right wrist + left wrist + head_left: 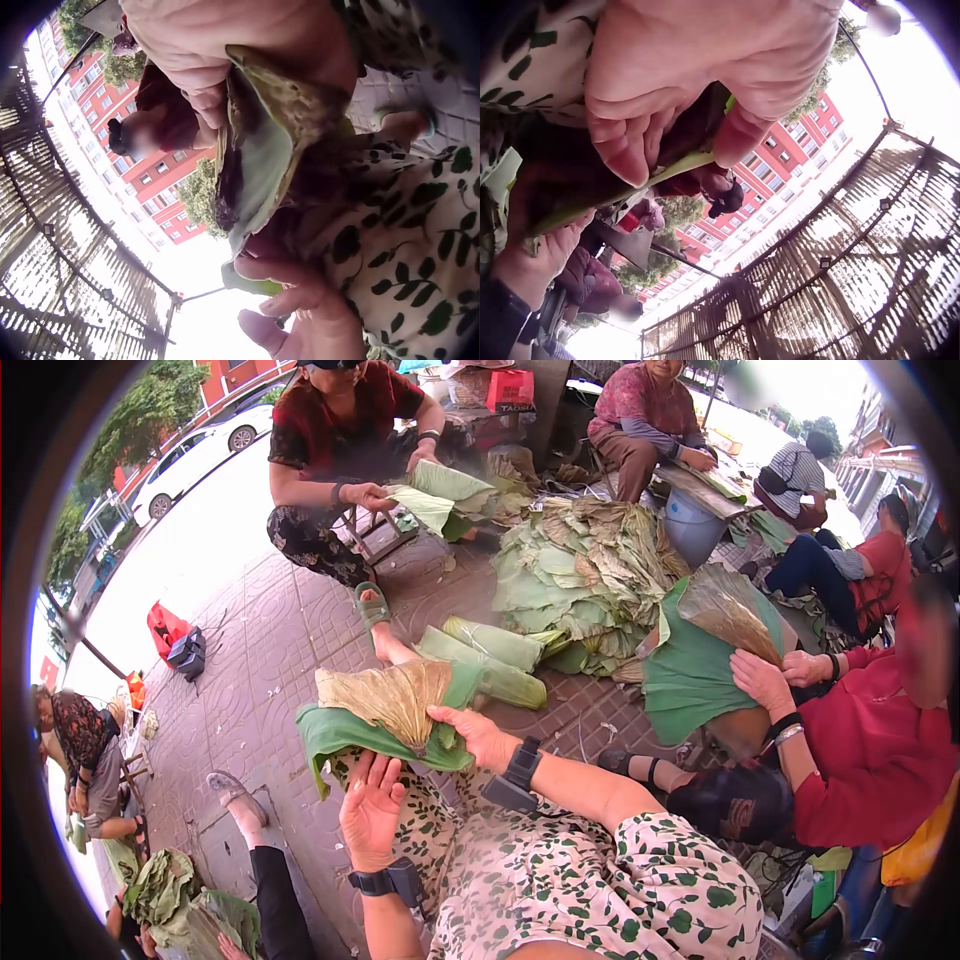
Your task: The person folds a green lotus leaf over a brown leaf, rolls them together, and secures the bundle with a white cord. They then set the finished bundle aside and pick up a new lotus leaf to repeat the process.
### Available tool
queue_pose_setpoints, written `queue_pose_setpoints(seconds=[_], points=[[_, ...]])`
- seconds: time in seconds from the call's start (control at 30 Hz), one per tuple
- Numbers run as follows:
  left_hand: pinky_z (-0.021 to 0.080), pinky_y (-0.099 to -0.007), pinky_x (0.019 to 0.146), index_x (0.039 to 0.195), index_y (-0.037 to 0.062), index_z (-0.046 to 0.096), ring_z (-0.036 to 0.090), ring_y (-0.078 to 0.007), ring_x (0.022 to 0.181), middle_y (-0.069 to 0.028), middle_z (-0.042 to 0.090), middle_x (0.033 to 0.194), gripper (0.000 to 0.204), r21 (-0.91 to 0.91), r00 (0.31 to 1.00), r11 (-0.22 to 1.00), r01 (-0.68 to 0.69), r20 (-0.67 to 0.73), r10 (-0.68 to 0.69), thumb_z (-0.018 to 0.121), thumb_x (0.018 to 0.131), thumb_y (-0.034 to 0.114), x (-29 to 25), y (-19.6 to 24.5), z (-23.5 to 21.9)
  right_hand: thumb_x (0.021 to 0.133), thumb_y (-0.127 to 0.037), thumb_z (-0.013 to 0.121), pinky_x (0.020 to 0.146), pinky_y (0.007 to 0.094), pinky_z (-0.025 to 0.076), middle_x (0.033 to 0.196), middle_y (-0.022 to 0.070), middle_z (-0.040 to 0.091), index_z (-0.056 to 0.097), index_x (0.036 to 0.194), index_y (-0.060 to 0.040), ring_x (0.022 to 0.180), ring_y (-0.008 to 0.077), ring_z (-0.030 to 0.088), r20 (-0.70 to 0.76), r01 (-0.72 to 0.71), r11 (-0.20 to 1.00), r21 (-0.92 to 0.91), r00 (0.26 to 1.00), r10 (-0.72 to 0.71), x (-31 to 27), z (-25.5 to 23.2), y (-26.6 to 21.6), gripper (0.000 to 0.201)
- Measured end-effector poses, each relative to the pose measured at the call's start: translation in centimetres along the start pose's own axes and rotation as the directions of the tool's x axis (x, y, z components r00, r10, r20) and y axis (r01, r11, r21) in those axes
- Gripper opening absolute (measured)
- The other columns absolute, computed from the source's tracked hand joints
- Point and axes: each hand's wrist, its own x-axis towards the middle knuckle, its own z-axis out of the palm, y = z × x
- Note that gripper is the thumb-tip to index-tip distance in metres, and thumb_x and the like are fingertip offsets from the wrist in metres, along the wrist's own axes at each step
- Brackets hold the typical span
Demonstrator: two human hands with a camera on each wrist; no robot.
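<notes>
In the head view, a dried tan lotus leaf (385,700) lies over a green lotus leaf (345,738) above my lap. My right hand (478,735) grips the right end of both, thumb on top. The right wrist view shows the folded leaf layers (262,172) under that palm. My left hand (370,815) is palm up at the lower edge, fingers straight and touching the green leaf, thumb apart. Seen from the left wrist, its fingers and thumb bend loosely at the leaf edge (679,169). The fingers' far side is hidden.
Rolled green leaf bundles (490,660) lie on the pavement ahead, before a large leaf pile (590,575). At right, a person in red (860,730) handles leaves close by. Another sits opposite, holding leaves (440,495). A blue bucket (692,530) stands behind the pile.
</notes>
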Motion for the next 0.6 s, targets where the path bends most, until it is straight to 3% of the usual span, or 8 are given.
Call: queue_pose_setpoints(seconds=[0.1,0.23,0.27,0.37,0.4,0.43,0.5,0.6], points=[[0.047,-0.036,0.085,0.139,-0.001,0.035,0.058,-0.0259,0.108,-0.0165,0.053,0.13,0.056,-0.152,0.999,0.988,0.036,-0.028,-0.041,0.051,0.088,0.017,-1.9,0.1,-1.3,0.091,-0.019,0.06,0.081,0.0418,0.056,0.11,0.0131,0.065,0.055,0.119,-0.0007,0.097,0.0236,0.065,0.0,0.021,1.0,-0.014,1.0,-0.021,-0.2,0.3,-0.7,0.034],[0.047,-0.035,0.076,0.137,0.0006,0.04,0.061,-0.0212,0.09,-0.0114,0.063,0.113,0.048,-0.28,0.993,0.958,0.058,-0.084,-0.085,0.047,0.094,0.023,-4.0,0.2,-2.2,0.089,-0.017,0.062,0.078,0.0418,0.057,0.106,0.0117,0.066,0.056,0.118,0.0,0.091,0.0222,0.066,-0.104,0.165,0.971,-0.174,0.977,-0.185,-1.2,1.1,-3.9,0.034],[0.046,-0.0338,0.07,0.13,0.004,0.048,0.058,-0.0193,0.078,-0.0073,0.065,0.096,0.041,-0.295,0.965,0.954,0.043,-0.236,-0.117,0.045,0.097,0.027,-4.4,0.4,-1.7,0.088,-0.016,0.063,0.077,0.0417,0.057,0.105,0.012,0.066,0.056,0.116,0.0,0.09,0.0228,0.066,-0.11,0.226,0.947,-0.227,0.961,-0.255,-1.7,1.7,-5.1,0.033],[0.045,-0.0324,0.068,0.119,0.0065,0.058,0.055,-0.0164,0.072,-0.0058,0.066,0.091,0.036,-0.282,0.988,0.957,0.066,-0.114,-0.102,0.041,0.099,0.032,-5.8,0.0,-4.2,0.084,-0.011,0.067,0.073,0.0433,0.058,0.1,0.0123,0.066,0.057,0.11,0.0007,0.087,0.0248,0.067,-0.107,0.408,0.861,-0.305,0.883,-0.456,-3.2,3.2,-9.0,0.029],[0.042,-0.0318,0.061,0.096,0.0081,0.064,0.049,-0.0159,0.062,-0.0036,0.06,0.074,0.038,-0.252,0.952,0.967,0.029,-0.287,-0.104,0.038,0.1,0.036,-6.1,-0.1,-3.0,0.085,-0.011,0.067,0.073,0.041,0.058,0.102,0.0119,0.066,0.057,0.111,0.0004,0.086,0.0234,0.067,-0.118,0.44,0.831,-0.34,0.857,-0.502,-3.8,3.5,-10.6,0.03],[0.042,-0.0318,0.061,0.096,0.0081,0.064,0.049,-0.0159,0.062,-0.0036,0.06,0.074,0.038,-0.254,0.952,0.967,0.031,-0.287,-0.106,0.038,0.1,0.036,-6.2,-0.1,-3.0,0.085,-0.011,0.066,0.073,0.0387,0.058,0.103,0.0114,0.066,0.057,0.112,0.0002,0.085,0.022,0.067,-0.127,0.468,0.8,-0.375,0.829,-0.545,-4.5,3.9,-12.3,0.031],[0.04,-0.0324,0.057,0.084,0.0082,0.059,0.047,-0.0165,0.058,-0.0033,0.055,0.068,0.041,-0.182,0.955,0.983,0.03,-0.286,-0.083,0.036,0.1,0.038,-6.7,-0.5,-3.4,0.086,-0.016,0.067,0.072,0.0327,0.057,0.1,0.0084,0.067,0.06,0.112,0.0011,0.084,0.017,0.067,0.036,0.589,0.668,-0.454,0.762,-0.647,-6.8,4.9,-15.7,0.031],[0.039,-0.0341,0.05,0.075,0.0094,0.054,0.045,-0.0194,0.048,-0.005,0.052,0.058,0.043,-0.122,0.913,0.992,0.044,-0.398,-0.09,0.035,0.1,0.038,-6.9,-0.6,-3.0,0.088,-0.016,0.064,0.086,0.0316,0.051,0.11,0.0059,0.063,0.055,0.12,-0.0018,0.098,0.0148,0.06,0.028,0.694,0.57,-0.44,0.645,-0.764,-8.9,5.2,-21.2,0.036]])
